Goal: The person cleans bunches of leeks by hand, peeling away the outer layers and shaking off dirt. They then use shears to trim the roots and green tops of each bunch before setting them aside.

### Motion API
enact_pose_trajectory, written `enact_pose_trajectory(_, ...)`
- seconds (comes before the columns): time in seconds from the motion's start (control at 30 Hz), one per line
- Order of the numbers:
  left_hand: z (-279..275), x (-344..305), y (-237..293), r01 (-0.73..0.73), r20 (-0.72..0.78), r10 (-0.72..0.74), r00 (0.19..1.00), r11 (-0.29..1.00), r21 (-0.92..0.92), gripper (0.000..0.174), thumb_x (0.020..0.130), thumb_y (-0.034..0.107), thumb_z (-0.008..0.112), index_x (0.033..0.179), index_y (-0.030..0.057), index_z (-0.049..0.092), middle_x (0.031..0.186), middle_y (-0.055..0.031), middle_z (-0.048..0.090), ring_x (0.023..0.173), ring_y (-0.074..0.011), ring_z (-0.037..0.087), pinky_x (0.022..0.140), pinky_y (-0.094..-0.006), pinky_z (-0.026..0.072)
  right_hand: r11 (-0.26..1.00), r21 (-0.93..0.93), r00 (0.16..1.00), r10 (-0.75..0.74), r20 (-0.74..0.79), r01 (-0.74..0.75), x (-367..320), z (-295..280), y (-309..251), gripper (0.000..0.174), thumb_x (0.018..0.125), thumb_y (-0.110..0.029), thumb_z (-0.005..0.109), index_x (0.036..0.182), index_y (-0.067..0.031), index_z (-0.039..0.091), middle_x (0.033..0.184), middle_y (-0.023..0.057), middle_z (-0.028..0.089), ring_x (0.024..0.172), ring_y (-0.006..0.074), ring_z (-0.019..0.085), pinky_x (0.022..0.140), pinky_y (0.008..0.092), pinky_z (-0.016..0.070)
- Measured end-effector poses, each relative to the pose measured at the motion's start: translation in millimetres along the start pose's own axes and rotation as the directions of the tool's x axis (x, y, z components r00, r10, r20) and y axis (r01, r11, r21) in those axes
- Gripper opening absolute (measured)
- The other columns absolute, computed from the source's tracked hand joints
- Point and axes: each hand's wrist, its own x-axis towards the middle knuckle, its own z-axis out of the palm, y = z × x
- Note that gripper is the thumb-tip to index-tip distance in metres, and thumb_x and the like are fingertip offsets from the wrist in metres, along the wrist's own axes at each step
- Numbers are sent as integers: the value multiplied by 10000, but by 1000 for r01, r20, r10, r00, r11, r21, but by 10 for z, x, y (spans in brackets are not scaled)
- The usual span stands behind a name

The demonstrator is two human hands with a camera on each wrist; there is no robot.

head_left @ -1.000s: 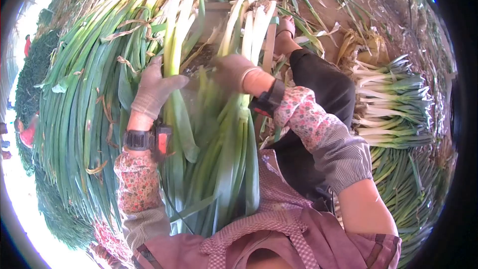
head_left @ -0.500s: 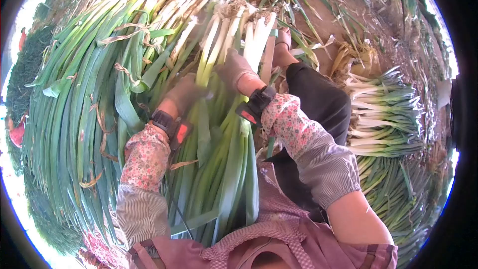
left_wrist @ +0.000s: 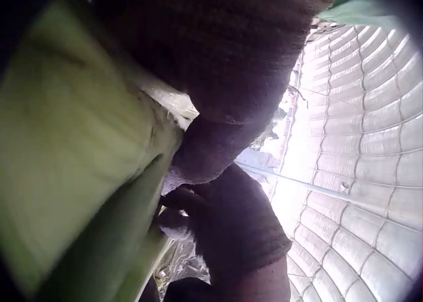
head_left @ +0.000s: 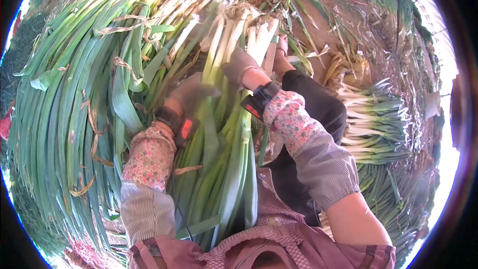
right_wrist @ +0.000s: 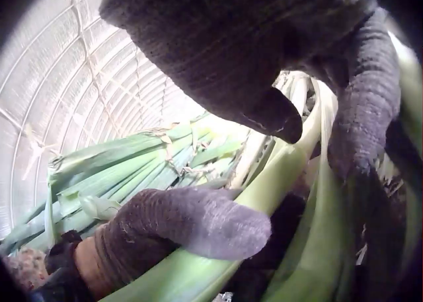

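Long green leeks (head_left: 219, 169) with white root ends lie across the person's lap. The gloved left hand (head_left: 191, 93), blurred in the head view, grips a leek stalk; in the right wrist view the left hand's thumb (right_wrist: 218, 226) lies over a pale green stalk (right_wrist: 281, 173), its fingers hidden beneath. Higher on the stalks, the gloved right hand (head_left: 242, 67) holds the white part of the bunch, and its thumb and a finger (right_wrist: 367, 97) straddle stalks in the right wrist view. The left wrist view has both hands close together beside a stalk (left_wrist: 73, 130).
A large heap of leeks (head_left: 64, 119) spreads on the left. Trimmed, thinner leeks (head_left: 373, 119) are stacked on the right, past the person's dark-trousered leg (head_left: 318, 104). Loose leaves litter the brown ground (head_left: 318, 30), and a bare foot (head_left: 283, 45) rests near the root ends.
The leeks held by the left hand have come down and right against the bunch, and that hand has moved right. The right hand has shifted slightly and now holds the neighbouring stalks.
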Motion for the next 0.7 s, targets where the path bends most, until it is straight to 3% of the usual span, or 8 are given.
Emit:
enact_pose_trajectory(0.1,-3,36,-14,-69,23,70,997,996,-63,537,728,315,812,1153,16,674,995,-30,674,878,-141,606,817,-303,482,985,118,988,135,-74,-126,-98,-10,-185,558,910,-269,637,1293,110,492,1180,299,662,1090,374,683,932,400,541)
enact_pose_trajectory(0.2,53,-65,128,-84,28,87,996,991,-106,566,711,313,815,1177,31,662,1012,-27,663,900,-134,591,816,-302,470,973,209,976,134,-173,-96,16,2,-95,500,906,-299,647,1172,120,584,1027,275,710,958,351,728,837,394,575)
enact_pose_trajectory(0.23,50,-83,107,-91,17,94,995,989,-118,575,707,312,815,1185,33,658,1019,-27,660,908,-136,590,820,-301,468,891,446,993,111,-33,-85,-14,-104,-53,452,900,-327,662,990,116,664,862,259,715,825,316,747,739,378,592)
enact_pose_trajectory(0.3,47,-81,88,-114,-4,114,993,984,-140,595,698,309,814,1200,36,650,1033,-27,655,922,-138,587,826,-299,463,977,205,997,-52,-60,64,181,-29,186,442,896,-342,670,926,99,689,817,241,712,777,291,747,706,362,593)
enact_pose_trajectory(0.37,85,-142,137,-95,58,109,992,975,-201,495,763,192,747,1225,54,635,1053,-17,643,941,-148,587,846,-307,467,978,193,996,74,52,-83,-325,-337,-108,379,912,-305,644,988,60,716,921,212,731,852,296,747,758,374,589)
enact_pose_trajectory(0.47,92,-123,158,-82,47,88,995,990,-119,493,799,129,713,1274,59,603,1087,-23,636,961,-150,586,861,-313,473,981,-186,994,-68,-87,51,-317,-131,-122,359,917,-265,616,1030,61,714,1053,228,719,1000,311,722,852,405,567)
enact_pose_trajectory(0.63,134,-103,122,-88,3,89,996,989,-122,626,778,168,745,1357,37,545,1155,-47,631,1021,-163,584,919,-313,467,989,-57,988,134,-72,-138,-225,-91,-180,499,915,-224,626,1348,1,521,1198,162,696,1047,350,702,861,397,570)
enact_pose_trajectory(0.7,60,-56,29,-102,6,103,995,992,-73,741,724,214,790,1392,29,526,1233,-63,619,1100,-172,568,985,-307,444,772,-591,971,-210,111,234,89,18,-10,432,939,-199,615,1310,9,536,1140,169,705,991,323,717,793,372,579)
